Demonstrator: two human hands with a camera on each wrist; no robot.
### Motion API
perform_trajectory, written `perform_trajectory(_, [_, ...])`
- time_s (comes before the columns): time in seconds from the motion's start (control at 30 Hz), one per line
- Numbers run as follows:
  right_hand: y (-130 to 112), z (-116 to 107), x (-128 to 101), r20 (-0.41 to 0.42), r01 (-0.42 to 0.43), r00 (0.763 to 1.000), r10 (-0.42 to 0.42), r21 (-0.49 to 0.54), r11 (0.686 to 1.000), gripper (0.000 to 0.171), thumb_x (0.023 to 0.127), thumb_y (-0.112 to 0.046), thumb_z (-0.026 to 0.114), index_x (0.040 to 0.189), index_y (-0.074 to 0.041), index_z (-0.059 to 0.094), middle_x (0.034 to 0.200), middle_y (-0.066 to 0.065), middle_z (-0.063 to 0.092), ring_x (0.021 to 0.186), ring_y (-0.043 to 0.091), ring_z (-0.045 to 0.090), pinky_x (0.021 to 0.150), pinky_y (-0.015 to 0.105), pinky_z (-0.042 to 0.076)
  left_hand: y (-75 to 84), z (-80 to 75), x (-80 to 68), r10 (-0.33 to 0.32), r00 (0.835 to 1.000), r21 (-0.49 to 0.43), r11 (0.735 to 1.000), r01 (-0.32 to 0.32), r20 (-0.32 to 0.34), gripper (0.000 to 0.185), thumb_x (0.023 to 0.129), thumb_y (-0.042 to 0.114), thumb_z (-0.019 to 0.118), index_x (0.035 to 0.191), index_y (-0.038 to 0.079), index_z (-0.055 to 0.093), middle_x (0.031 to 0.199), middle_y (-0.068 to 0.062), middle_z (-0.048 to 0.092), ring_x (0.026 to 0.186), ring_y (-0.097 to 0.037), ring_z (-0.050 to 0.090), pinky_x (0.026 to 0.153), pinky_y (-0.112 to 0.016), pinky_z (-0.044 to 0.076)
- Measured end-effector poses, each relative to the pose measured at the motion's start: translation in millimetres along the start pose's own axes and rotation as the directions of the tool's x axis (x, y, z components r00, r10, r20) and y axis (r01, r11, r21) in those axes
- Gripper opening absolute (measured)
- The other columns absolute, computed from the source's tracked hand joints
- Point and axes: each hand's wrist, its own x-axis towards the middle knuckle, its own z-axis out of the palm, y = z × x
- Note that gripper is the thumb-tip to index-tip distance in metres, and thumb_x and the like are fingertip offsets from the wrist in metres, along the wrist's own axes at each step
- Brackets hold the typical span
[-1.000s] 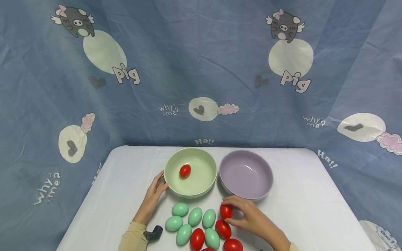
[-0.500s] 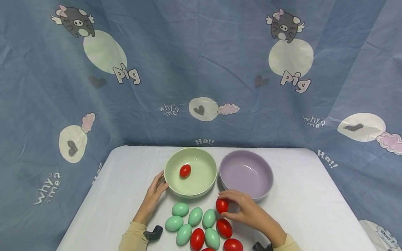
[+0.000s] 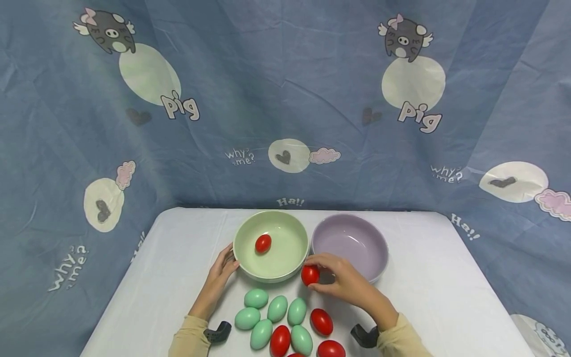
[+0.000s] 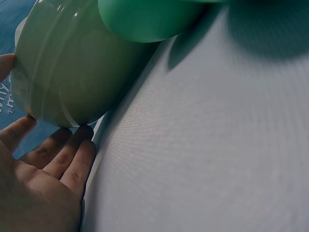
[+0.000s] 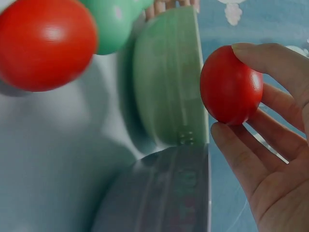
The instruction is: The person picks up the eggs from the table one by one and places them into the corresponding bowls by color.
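My right hand [image 3: 332,277] pinches a red egg [image 3: 310,274] [image 5: 231,85] between thumb and fingers, lifted just in front of the gap between the two bowls. The green bowl [image 3: 250,265] [image 5: 166,77] holds one red egg [image 3: 262,243]. My left hand [image 3: 221,270] [image 4: 43,164] rests with straight fingers against the green bowl's [image 4: 72,63] left outer wall. The purple bowl [image 3: 374,248] [image 5: 159,193] stands to the right with nothing in it. Several green eggs [image 3: 276,308] and three red eggs [image 3: 321,322] lie on the table near me.
The table [image 3: 437,287] has a white cover; a blue cartoon-print cloth [image 3: 285,99] hangs behind it and around its sides. Black wrist-camera mounts [image 3: 365,335] show at both sleeves. A green egg [image 4: 145,19] lies close to the left wrist camera.
My right hand has lifted a red egg from the pile and carried it up and left toward the green bowl's rim. The left hand has stayed at the bowl.
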Motion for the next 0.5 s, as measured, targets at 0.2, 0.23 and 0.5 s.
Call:
perform_trajectory(0.2, [0.2, -5.1, 13.7, 0.002, -0.017, 1.000, 0.017, 0.017, 1.000, 0.050, 0.084, -0.012, 0.086, 0.130, -0.009, 0.068, 0.129, 0.006, 0.072, 0.118, 0.024, 0.070, 0.096, 0.035, 0.063, -0.1, 0.2, -0.7, 0.006, 1.000, 0.000, 1.000, -0.006, 0.001, 0.065, 0.106, 0.040, 0.056, 0.163, 0.024, 0.029, 0.167, -0.013, 0.035, 0.156, -0.037, 0.033, 0.128, -0.058, 0.025])
perform_trajectory(0.23, [0.7, -5.5, 16.3, 0.004, -0.019, 1.000, 0.019, 0.014, 1.000, 0.050, 0.084, -0.012, 0.086, 0.130, -0.010, 0.068, 0.129, 0.005, 0.072, 0.118, 0.023, 0.069, 0.097, 0.034, 0.062, 0.0, 0.0, -0.8, 0.006, 1.000, 0.000, 1.000, -0.006, -0.001, 0.065, 0.106, 0.040, 0.056, 0.163, 0.024, 0.029, 0.167, -0.013, 0.035, 0.155, -0.037, 0.033, 0.128, -0.058, 0.025])
perform_trajectory(0.5, [3.1, -5.6, 37.0, 0.013, -0.030, 0.999, 0.030, -0.001, 1.000, 0.048, 0.085, -0.014, 0.085, 0.130, -0.008, 0.069, 0.126, 0.004, 0.073, 0.113, 0.019, 0.070, 0.098, 0.033, 0.062, 0.3, 0.1, -0.5, 0.012, 1.000, 0.000, 1.000, -0.012, 0.002, 0.063, 0.107, 0.038, 0.056, 0.162, 0.023, 0.030, 0.167, -0.012, 0.035, 0.155, -0.034, 0.035, 0.128, -0.053, 0.028])
